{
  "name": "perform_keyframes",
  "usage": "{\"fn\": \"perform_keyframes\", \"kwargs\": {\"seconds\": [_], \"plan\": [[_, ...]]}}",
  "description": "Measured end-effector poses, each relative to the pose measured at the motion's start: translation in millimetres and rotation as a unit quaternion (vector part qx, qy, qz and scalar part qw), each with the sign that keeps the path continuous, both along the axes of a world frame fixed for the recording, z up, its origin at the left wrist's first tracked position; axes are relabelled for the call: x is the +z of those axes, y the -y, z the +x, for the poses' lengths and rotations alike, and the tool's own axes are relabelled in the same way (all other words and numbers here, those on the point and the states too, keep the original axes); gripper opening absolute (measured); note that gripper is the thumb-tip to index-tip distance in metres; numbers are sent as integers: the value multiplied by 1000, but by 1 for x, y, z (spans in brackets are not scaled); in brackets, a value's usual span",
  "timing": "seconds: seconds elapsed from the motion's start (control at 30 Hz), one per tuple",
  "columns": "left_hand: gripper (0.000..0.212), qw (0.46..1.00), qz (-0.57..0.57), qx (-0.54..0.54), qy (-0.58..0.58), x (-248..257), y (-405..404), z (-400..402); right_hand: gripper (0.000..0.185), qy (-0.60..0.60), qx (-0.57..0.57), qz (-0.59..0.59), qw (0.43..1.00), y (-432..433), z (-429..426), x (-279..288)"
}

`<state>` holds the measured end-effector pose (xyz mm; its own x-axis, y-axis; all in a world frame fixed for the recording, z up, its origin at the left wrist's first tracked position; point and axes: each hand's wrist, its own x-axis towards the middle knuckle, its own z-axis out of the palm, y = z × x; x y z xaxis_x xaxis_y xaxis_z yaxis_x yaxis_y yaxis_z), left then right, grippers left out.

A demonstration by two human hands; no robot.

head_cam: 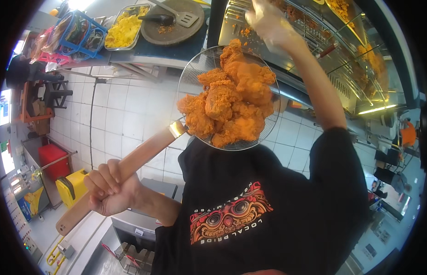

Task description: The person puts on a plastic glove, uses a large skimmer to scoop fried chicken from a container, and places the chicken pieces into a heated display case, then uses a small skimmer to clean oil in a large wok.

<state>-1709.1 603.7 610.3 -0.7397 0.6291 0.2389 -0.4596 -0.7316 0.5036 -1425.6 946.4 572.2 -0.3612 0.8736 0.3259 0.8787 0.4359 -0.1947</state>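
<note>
My left hand point(112, 189) is closed around the wooden handle point(141, 153) of a large round wire skimmer point(187, 74). Several pieces of breaded fried chicken point(222, 99) are heaped in the skimmer, level with my chest. My right hand point(270, 25), in a thin clear plastic glove, reaches beyond the skimmer over the metal floor of a glass display cabinet point(230, 29). Motion blurs its fingers, and whether they hold something cannot be made out. Loose orange crumbs point(246, 32) lie on the cabinet floor beside this hand.
Left of the cabinet, a counter holds a stone mortar point(150, 34) with a slotted turner point(186, 19), a tray of yellow food point(122, 34) and a blue plastic basket point(74, 36). More fried food point(370, 62) shows behind glass. A yellow container point(70, 187) stands at left.
</note>
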Motion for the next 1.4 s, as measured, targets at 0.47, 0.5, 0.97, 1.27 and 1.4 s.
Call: {"fn": "perform_keyframes", "kwargs": {"seconds": [0.47,0.5,0.97,1.27,1.4], "plan": [[29,998,46,-43,28,-19,-12,-21,69,-83,75,-196,974,170,33,27],[29,997,46,-45,30,-20,-11,-23,68,-122,83,-190,971,172,33,22],[30,998,21,-51,7,-14,-7,-28,17,-830,-87,-339,434,85,83,-25],[28,999,-12,-46,7,-9,-11,-23,23,-894,-92,-164,406,-84,129,-70],[28,999,-12,-40,-2,-12,-7,-25,26,-866,-113,-161,459,-89,118,-65]]}}
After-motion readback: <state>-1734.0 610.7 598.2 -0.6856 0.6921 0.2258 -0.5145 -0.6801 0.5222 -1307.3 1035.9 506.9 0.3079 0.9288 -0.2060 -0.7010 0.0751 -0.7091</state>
